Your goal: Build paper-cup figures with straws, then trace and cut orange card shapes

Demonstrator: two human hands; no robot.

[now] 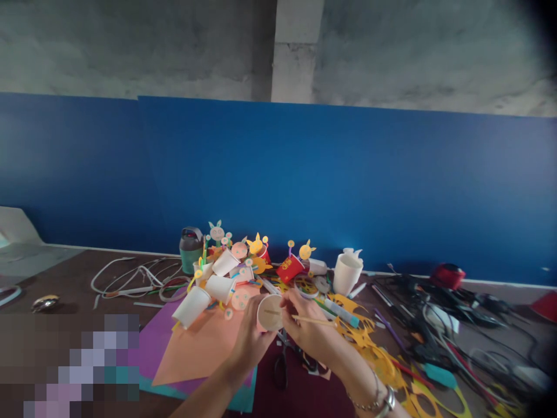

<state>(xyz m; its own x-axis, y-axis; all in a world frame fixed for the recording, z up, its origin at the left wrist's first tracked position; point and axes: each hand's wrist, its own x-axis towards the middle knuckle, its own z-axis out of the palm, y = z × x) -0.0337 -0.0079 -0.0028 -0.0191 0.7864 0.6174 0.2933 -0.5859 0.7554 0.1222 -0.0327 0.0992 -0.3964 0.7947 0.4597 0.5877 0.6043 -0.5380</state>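
Observation:
My left hand [253, 328] is wrapped around a small paper cup [270, 313], whose round beige end faces me with a short dark mark or slit across it. At the cup's right side, my right hand [300, 319] has its fingers pinched together. A thin wooden stick [315, 320] sticks out of that hand to the right; its tip is hidden at the cup. Just below the hands lie dark-handled scissors [281, 370] on a maroon sheet [267, 397]. Left of my left hand is an orange paper sheet [195, 351].
White paper cups [191, 306] and red cups [290, 268] with paper animal faces crowd the back. A white mug [348, 273] and a green-grey container [190, 252] stand near the blue partition [278, 174]. Yellow paper offcuts [378, 363] and tangled cables [474, 313] spread rightward.

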